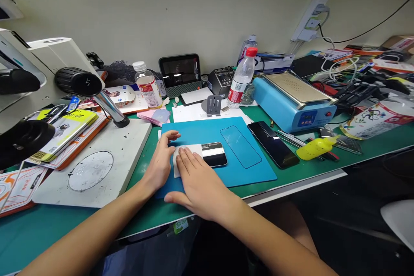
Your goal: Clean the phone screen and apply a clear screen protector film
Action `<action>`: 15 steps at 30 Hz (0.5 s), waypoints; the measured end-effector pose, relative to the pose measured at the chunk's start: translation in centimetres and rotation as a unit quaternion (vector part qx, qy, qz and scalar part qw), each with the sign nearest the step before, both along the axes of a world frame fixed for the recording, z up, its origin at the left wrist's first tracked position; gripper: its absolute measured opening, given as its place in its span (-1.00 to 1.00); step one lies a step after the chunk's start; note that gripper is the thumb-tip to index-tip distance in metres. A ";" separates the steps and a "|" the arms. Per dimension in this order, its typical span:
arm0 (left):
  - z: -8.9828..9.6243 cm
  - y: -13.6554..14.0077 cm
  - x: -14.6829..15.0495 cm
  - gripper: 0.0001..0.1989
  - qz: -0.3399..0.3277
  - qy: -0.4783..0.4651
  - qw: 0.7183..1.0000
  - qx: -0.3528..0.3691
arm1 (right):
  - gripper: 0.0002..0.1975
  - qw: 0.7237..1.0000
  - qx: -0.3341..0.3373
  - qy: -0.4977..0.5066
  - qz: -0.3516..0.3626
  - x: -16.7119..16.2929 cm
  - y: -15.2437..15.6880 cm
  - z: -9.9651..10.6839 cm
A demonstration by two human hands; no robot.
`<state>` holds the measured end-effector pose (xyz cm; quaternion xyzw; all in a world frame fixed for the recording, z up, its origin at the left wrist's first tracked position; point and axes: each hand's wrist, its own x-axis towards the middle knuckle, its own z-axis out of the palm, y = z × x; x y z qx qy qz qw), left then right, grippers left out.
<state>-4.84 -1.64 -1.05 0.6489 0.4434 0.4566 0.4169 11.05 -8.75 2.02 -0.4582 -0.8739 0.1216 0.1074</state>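
A close head-worn view, forward and down over both hands point(200, 183) and workbench point(32, 233) to the wall point(194, 17)

Black phone point(220, 160) under a white cloth point(197, 148); plain blue mat point(203, 132); green table point(142, 215). Right: yellow squeeze bottle point(312, 149), light-blue machine point(280, 108). Far: red bottle cap point(251, 52), cream wall point(194, 21).

A person's bare left forearm point(97, 239) and bare right forearm point(268, 237) angle inward, the cupped, bare left hand point(161, 161) bending its fingers point(170, 134) rightward while the flattened, bare right hand point(202, 185) faces palm down, fingers close together, thumb point(177, 198) spread left.
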 end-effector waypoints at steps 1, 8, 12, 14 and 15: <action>0.1 0.0 0.0 -0.62 0.002 -0.001 1.000 0.000 | 0.03 1.000 0.003 -0.002 -0.008 -0.4 0.4 0.1; 0.0 0.0 -0.2 -0.62 -0.002 0.000 1.000 0.008 | 0.03 1.000 0.015 -0.007 0.018 1.1 -1.8 -0.3; -0.1 0.1 -0.2 -0.60 -0.001 0.002 1.000 0.010 | 0.01 0.999 -0.002 -0.045 -0.003 3.2 -1.3 0.1; 0.0 0.2 -0.1 -0.60 -0.002 0.001 1.000 0.007 | 0.04 0.998 -0.007 -0.052 -0.044 2.4 -0.3 0.2; 0.0 0.2 0.0 -0.61 0.000 -0.001 1.000 0.006 | 0.07 0.997 -0.005 -0.048 -0.058 1.5 0.1 0.2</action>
